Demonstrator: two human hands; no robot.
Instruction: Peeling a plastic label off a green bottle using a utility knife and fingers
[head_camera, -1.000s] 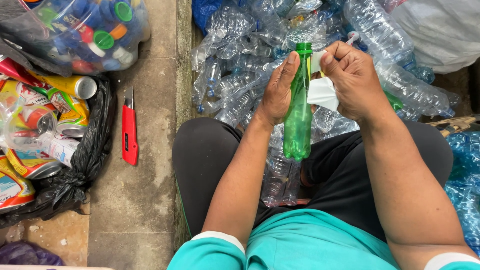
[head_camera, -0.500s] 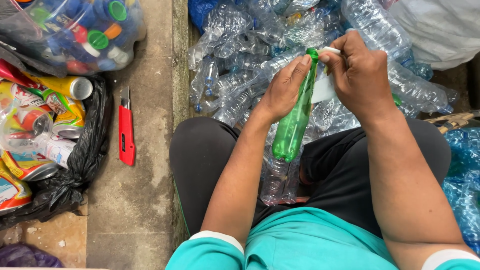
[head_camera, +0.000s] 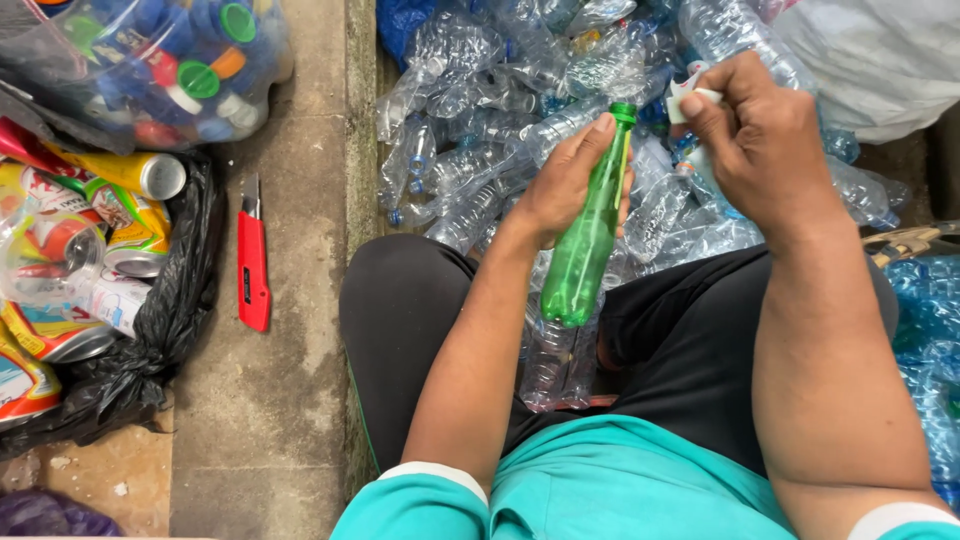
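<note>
One green bottle (head_camera: 585, 245) sits gripped in your left hand (head_camera: 570, 185) — label already off, pinched in right-hand fingers (head_camera: 712, 108) at 1 o'clock; heaped clear bottles (head_camera: 480, 130) remain.

A slim green plastic bottle (head_camera: 585, 245), empty and translucent, stands tilted with its open neck up and away over the heap of crushed clear bottles (head_camera: 520, 120); a torn white label strip (head_camera: 690, 95) hangs well apart, right of that neck
</note>
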